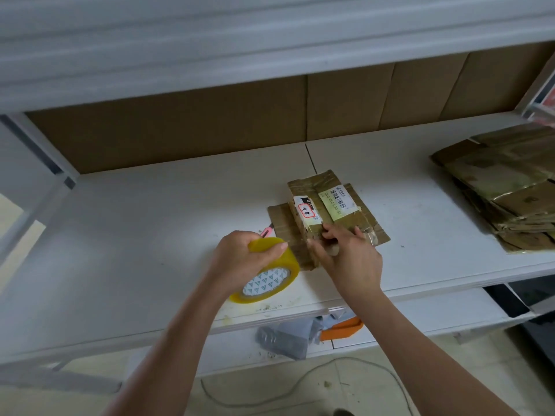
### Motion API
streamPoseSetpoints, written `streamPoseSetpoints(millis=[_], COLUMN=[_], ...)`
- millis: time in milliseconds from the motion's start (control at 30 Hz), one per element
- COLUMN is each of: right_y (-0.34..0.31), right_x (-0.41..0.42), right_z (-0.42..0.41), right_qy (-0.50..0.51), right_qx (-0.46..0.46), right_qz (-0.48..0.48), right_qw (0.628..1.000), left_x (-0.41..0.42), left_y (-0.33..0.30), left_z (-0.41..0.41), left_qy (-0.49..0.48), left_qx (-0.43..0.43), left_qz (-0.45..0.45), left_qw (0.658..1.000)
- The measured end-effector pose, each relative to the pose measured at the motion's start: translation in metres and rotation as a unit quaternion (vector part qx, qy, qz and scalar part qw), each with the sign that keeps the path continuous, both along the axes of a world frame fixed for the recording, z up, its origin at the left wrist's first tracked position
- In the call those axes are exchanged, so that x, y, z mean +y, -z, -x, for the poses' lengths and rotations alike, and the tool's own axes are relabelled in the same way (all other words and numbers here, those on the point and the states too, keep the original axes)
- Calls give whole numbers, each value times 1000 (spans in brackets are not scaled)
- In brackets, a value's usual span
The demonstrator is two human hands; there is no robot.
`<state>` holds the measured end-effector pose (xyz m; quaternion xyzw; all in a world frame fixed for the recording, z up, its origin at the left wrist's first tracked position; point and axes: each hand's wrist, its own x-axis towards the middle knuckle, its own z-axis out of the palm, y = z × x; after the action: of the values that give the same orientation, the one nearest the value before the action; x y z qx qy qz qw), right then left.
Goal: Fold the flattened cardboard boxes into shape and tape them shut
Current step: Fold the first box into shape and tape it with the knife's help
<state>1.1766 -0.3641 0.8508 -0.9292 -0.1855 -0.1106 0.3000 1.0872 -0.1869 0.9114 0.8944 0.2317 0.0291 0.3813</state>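
Your bench is a broad white board filling the middle of the frame, matte and scuffed, with a seam running back from the box; it looks level and grippy enough that cardboard will not skate when you press on it. A brown cardboard backing lines the rear, under a white shelf across the top of the frame.

At the right edge lies the stack of flattened boxes, thin, light and stiff along the panels, and likely slick where old tape covers them.

The box in hand sits just right of centre, half raised, with worn labels and glossy tape on its faces. Judge it light and springy: the flaps will want to open again, so hold it at the near end where the flaps meet, pressing down, not squeezing the walls.

Your right hand grips that near end, fingers curled over the flaps. Your left hand grips the yellow tape roll, left of the box. A pink cutter peeks out behind it. Below the bench edge lie grey wrapping and something orange.
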Motion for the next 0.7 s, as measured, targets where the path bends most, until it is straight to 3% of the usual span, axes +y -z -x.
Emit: streamPoseSetpoints(millis=[300,467,700], right_y=[-17,-22,-27], right_x=[-3,-5,-1], right_z=[3,1,-2], right_qy=[-26,-54,-58], right_qx=[55,18,-40], right_qz=[1,-38,-8], right_qw=[998,998,997], left_x=[5,33,65], left_y=[-2,6,44], left_z=[5,6,11], left_qy=[12,-81,-116], left_qx=[-26,-92,37], left_qz=[37,120,52], left_qw=[999,985,991])
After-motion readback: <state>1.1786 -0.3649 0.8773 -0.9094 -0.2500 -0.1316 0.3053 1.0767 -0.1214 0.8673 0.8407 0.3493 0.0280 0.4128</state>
